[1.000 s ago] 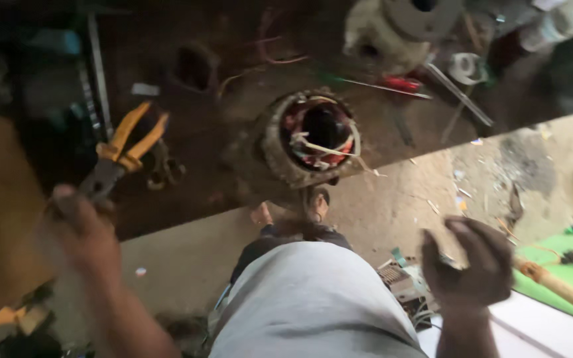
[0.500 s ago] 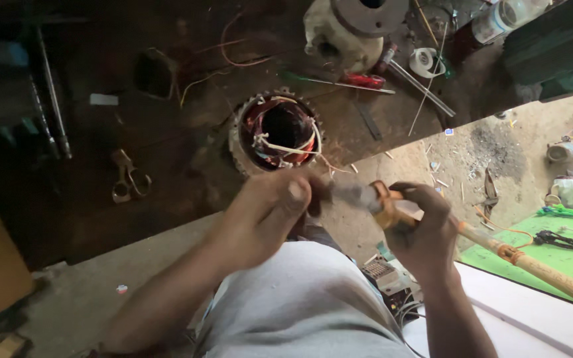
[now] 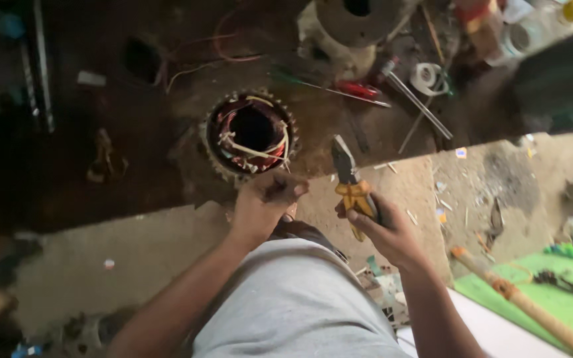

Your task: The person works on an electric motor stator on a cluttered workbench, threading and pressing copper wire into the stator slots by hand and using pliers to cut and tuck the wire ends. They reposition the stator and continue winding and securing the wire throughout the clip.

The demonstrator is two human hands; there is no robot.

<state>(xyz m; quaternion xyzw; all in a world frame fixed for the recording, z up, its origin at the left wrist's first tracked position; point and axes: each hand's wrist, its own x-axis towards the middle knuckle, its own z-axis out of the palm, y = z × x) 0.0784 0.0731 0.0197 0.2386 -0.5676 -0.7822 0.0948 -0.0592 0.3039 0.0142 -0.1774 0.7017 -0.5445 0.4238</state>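
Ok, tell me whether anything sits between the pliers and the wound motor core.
Nothing visible does. The pliers in the right hand point up beside the motor core, with only bare bench between. The left hand sits just below the core.

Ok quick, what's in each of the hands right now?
Left hand: closed in a loose fist; cannot tell if it holds anything.
Right hand: closed, holding yellow-handled pliers.

Bare dark bench left of the motor stator (image 3: 251, 134) gives room to reach — behind and right, a red screwdriver (image 3: 353, 88), rods and a tape roll (image 3: 426, 77) crowd in
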